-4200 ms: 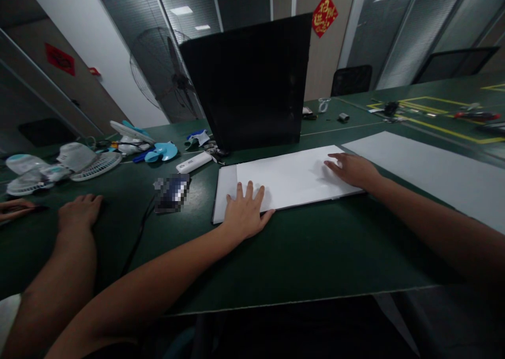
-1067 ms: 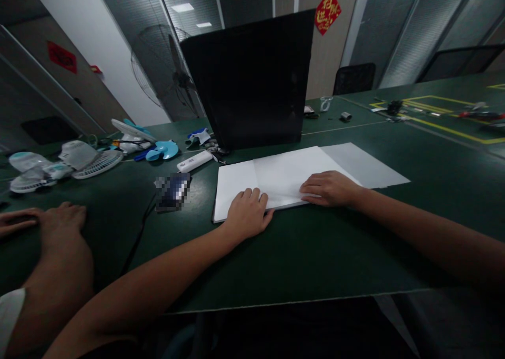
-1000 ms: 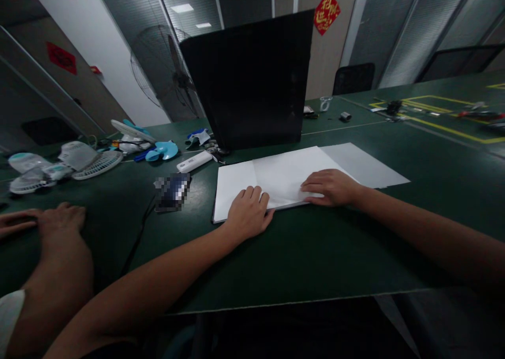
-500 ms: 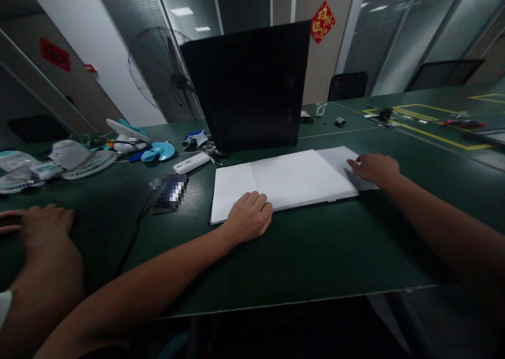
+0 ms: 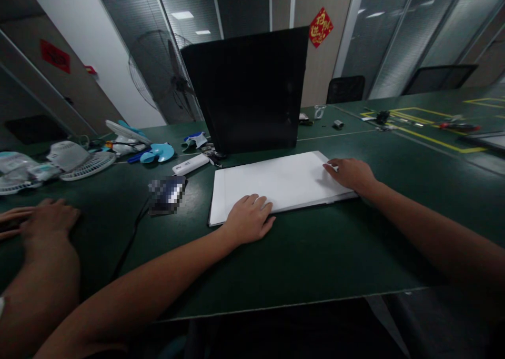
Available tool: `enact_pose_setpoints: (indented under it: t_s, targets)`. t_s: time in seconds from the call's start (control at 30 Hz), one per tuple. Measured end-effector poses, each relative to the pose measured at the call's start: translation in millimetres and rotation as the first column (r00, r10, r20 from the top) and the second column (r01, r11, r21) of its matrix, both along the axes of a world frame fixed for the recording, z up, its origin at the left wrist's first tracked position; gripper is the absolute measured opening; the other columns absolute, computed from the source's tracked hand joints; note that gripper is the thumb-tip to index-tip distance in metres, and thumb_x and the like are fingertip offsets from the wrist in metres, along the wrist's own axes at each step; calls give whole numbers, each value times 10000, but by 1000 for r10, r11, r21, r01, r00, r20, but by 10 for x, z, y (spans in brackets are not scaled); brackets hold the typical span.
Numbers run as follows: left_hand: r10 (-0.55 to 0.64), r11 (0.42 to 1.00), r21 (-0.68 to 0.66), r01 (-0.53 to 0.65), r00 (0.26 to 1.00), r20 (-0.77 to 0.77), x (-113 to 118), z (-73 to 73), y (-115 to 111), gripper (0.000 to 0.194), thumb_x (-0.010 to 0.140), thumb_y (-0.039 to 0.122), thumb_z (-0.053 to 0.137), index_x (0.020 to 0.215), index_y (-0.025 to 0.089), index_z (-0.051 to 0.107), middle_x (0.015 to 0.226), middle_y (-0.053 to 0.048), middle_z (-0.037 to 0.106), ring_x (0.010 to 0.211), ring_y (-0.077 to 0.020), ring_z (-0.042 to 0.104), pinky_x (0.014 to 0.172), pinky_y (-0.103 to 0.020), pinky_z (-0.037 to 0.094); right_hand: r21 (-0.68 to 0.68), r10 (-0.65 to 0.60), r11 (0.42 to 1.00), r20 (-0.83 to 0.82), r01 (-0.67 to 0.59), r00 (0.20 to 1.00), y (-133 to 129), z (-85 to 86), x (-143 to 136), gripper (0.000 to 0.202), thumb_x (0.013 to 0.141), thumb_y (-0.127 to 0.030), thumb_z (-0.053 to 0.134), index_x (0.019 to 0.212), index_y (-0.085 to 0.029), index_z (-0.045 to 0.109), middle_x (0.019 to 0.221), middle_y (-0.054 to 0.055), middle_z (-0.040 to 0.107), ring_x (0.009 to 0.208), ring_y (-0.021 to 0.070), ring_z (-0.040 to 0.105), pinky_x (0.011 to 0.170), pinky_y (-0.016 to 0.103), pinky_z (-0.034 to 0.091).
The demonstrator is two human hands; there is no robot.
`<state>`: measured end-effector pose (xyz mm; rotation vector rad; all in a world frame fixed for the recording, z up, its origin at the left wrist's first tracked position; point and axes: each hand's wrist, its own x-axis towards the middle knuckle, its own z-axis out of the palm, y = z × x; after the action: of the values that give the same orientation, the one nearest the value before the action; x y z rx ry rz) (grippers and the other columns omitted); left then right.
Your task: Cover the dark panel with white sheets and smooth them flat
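A pad of white drawing paper point(image 5: 276, 177) with a dark lower edge lies on the green table. My left hand point(image 5: 249, 218) rests on its near edge, palm down, with the fingers loosely apart and the thumb on the table. At the pad's right end, my right hand point(image 5: 352, 175) is bent over the paper, thumb and fingers closing at the top sheet's right side. The fingertips' underside is hidden. The top sheet lies nearly in line with the pad, leaving a narrow strip showing at the left.
A large black panel point(image 5: 246, 93) stands behind the pad. To the left lie a white stick-shaped device point(image 5: 191, 165), a blurred-out dark device point(image 5: 168, 195), blue fan blades point(image 5: 160, 152) and white fan parts point(image 5: 69, 156). Another person's hand point(image 5: 51, 217) rests at far left.
My right hand has moved left, and the top sheet that stuck out past the pad's right end has shifted left over the pad. My left hand's fingers have spread a little.
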<state>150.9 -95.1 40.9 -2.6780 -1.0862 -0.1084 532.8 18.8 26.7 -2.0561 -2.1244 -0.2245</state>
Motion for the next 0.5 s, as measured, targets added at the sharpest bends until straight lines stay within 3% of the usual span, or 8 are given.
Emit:
enact_pose_setpoints:
  t_s: [0.23, 0.5]
  targets:
    - [113, 994, 2, -113, 993, -23, 40, 18, -33, 392, 1062, 420, 417, 1168, 160, 690, 1116, -138, 732, 993, -303, 681, 851, -453, 529, 42, -60, 997, 1, 60, 998, 43, -41, 167, 657, 1016, -591, 360, 1368, -172, 724, 1170, 206, 758, 1003, 373, 713, 815, 482, 549]
    - [197, 980, 37, -196, 980, -26, 42, 13, -62, 406, 1051, 444, 412, 1145, 166, 693, 1044, -134, 723, 930, -309, 685, 787, -445, 524, -1, 10, 1000, 4, -10, 1000, 115, -100, 210, 598, 1001, -558, 403, 1344, -208, 747, 1120, 162, 775, 965, 336, 718, 835, 454, 546]
